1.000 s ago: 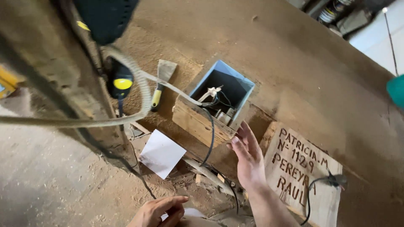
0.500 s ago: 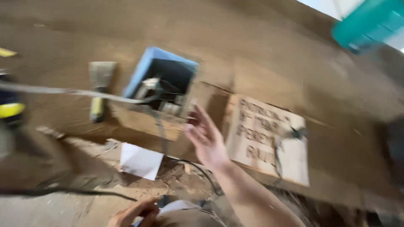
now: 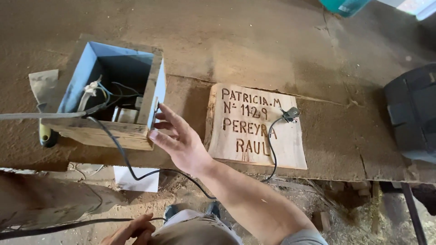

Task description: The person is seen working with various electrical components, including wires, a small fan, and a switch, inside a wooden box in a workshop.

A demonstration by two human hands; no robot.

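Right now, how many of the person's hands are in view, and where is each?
2. The right hand reaches up to the side of the blue-lined wooden box on the workbench. The left hand sits low at the bottom edge, partly cut off.

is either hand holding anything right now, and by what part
Nothing is gripped. The right hand is open, fingertips touching the side of the wooden box. The left hand looks empty, low by the lap.

a rough wooden box, painted matt blue inside, is touched by the right hand. a raw wood plaque with burnt lettering is crossed by a smooth black cable. the dusty workbench looks matt.
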